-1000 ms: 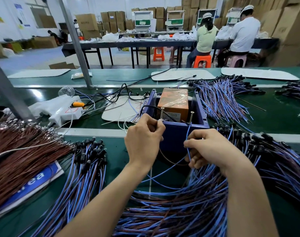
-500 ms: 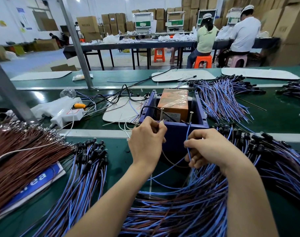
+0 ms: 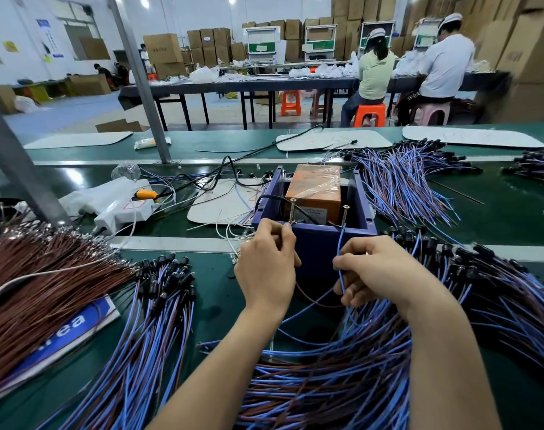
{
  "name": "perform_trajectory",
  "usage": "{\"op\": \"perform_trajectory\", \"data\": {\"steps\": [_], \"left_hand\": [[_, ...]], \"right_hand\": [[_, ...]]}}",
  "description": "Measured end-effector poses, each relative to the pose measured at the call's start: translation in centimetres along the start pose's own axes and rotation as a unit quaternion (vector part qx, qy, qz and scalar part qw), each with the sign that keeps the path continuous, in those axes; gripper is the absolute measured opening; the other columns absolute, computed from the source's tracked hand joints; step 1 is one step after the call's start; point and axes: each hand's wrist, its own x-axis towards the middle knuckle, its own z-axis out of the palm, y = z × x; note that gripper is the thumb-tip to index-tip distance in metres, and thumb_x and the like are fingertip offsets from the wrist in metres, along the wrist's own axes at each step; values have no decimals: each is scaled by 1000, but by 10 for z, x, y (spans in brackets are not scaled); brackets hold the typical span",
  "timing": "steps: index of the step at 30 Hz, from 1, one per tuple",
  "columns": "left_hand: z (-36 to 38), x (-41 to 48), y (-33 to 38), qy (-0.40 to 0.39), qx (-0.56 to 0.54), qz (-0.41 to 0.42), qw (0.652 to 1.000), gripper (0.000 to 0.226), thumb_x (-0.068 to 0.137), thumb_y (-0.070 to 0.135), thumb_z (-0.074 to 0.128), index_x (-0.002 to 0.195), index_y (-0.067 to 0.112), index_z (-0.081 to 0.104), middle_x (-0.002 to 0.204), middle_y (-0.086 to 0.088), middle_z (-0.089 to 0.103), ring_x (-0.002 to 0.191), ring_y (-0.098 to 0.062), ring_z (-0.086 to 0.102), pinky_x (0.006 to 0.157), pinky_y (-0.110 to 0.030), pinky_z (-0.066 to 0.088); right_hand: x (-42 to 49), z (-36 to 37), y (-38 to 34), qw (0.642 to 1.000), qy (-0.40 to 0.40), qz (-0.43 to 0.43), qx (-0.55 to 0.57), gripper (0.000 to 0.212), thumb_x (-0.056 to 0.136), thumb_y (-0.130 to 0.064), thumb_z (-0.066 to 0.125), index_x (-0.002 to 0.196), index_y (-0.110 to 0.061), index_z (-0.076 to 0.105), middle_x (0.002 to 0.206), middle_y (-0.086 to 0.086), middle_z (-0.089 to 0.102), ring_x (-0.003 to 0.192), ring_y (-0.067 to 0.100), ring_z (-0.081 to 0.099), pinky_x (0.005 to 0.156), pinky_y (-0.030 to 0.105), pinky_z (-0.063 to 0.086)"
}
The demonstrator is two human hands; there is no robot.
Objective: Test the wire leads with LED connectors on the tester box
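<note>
Green tabletop, strewn with wire. Big heap of wire leads, blue and brown, lies nearest the person, under both forearms. Second sheaf with black LED connectors lies to the left; brown wire bundle far left. Blue tester box sits centre, just beyond the hands, with an orange block inside. Left hand: grip pinched on a brown lead, end held up at the left screw. Right hand: grip curled round a blue lead rising toward the right screw. Tip contact too small to tell.
</note>
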Motion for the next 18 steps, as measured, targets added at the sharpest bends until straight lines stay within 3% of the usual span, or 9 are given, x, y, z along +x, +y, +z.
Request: {"op": "perform_trajectory", "data": {"steps": [18], "left_hand": [[-2,0,3,-5,-9,-11,1000,24,95,38,46,77,25,54,48,10,61,60,-7,60,62,-30,50]], "right_hand": [[1,0,1,1000,-1,4,-9,15,96,-3,52,84,0,59,51,13,64,40,22,59,39,22,46]]}}
